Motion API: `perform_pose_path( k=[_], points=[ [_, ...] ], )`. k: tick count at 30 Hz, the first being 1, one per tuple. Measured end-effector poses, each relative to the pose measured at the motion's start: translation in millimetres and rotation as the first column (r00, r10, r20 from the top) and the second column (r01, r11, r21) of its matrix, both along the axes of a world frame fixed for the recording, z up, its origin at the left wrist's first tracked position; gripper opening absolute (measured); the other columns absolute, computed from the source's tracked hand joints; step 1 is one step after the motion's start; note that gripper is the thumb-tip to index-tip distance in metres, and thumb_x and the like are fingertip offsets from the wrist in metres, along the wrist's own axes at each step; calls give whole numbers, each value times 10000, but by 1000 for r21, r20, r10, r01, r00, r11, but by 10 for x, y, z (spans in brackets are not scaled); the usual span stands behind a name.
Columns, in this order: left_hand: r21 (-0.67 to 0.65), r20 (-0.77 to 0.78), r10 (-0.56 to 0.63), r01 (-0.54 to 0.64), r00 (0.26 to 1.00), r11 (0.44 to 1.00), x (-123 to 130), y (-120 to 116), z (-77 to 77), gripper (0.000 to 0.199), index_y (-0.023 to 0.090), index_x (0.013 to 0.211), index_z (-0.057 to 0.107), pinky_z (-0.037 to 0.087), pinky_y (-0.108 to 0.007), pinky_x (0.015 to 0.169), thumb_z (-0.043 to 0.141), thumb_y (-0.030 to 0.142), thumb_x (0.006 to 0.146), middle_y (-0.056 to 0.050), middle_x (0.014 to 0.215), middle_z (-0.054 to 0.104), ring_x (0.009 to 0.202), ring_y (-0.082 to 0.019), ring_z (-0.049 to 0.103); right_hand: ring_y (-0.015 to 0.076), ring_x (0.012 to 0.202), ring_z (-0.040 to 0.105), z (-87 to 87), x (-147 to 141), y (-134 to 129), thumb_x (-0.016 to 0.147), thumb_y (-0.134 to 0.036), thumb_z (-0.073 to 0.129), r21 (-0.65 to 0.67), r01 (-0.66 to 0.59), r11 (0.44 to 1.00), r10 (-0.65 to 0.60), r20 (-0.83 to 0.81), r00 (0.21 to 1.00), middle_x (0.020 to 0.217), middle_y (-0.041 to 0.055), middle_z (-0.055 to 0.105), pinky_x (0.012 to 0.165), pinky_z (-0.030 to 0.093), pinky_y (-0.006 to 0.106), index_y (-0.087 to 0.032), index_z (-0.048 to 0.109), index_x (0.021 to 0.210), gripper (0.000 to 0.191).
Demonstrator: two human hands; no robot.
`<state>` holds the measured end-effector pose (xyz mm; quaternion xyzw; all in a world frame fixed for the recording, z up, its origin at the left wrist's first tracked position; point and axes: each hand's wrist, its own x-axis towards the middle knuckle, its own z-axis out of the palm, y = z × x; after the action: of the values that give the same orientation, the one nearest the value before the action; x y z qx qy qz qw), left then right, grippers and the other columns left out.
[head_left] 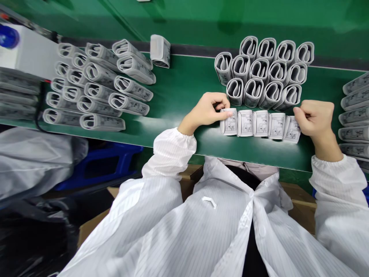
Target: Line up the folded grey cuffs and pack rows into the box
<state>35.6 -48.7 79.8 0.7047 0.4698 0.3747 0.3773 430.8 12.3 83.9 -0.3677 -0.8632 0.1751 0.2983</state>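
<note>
Close to the bench's front edge runs a short row of rolled grey-white cuffs with printed line drawings. At its left end, my left hand (210, 109) pinches the leftmost rolled cuff (230, 125), thumb over its top edge and fingers curled behind. My right hand (316, 119) is closed at the other end, its thumb against the upper corner of the rightmost rolled cuff (292, 130). Its curled fingers hide part of the contact. The middle cuff (261, 124) stands between its neighbours. Just behind, a stacked block of rolled cuffs (259, 69) shows its looped ends.
More rolled cuffs (100, 92) lie in rows on the left of the green bench (178, 88). A single cuff (160, 52) stands at the back. Stacked cuffs (356, 119) line the right edge. A white box with a blue knob (8, 36) is at far left.
</note>
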Motion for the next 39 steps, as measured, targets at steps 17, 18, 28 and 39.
perform_pose_path(
  k=[17, 18, 28, 39],
  points=[
    [498, -129, -19, 81, 991, 863, 84, -677, -215, 240, 254, 944, 819, 708, -530, 1103, 878, 468, 1035, -141, 1387, 809, 1348, -292, 790, 443, 1177, 772, 694, -732, -684, 1048, -547, 796, 173, -368, 914, 284, 377, 882, 1400, 266, 775, 931, 597, 550, -147, 659, 1481, 605],
    [509, -97, -30, 75, 995, 857, 118, -735, -243, 204, 241, 971, 809, 728, -494, 1087, 872, 420, 1045, -145, 1427, 806, 1354, -279, 804, 418, 1100, 790, 665, -865, -729, 1077, -531, 772, 147, -385, 911, 280, 465, 840, 1351, 256, 792, 885, 585, 519, -113, 662, 1472, 586],
    [441, 206, 866, -833, 455, 333, -836, -1801, -462, 425, 202, 880, 678, 680, -414, 978, 866, 558, 1017, -84, 1159, 746, 1086, -218, 784, 349, 949, 821, 470, -770, -628, 1127, -519, 712, 48, -273, 961, 196, 580, 791, 1162, 132, 860, 722, 503, 424, -184, 742, 1298, 378],
    [548, -2, 996, -833, 91, 78, -1702, -1669, -371, 363, 198, 1186, 694, 632, -542, 1118, 875, 273, 880, -208, 1549, 597, 1513, -375, 624, 486, 1357, 749, 580, -585, -502, 1086, -568, 744, 101, -228, 968, 185, 322, 929, 1479, 256, 782, 1157, 608, 643, -171, 699, 1532, 598]
  ],
)
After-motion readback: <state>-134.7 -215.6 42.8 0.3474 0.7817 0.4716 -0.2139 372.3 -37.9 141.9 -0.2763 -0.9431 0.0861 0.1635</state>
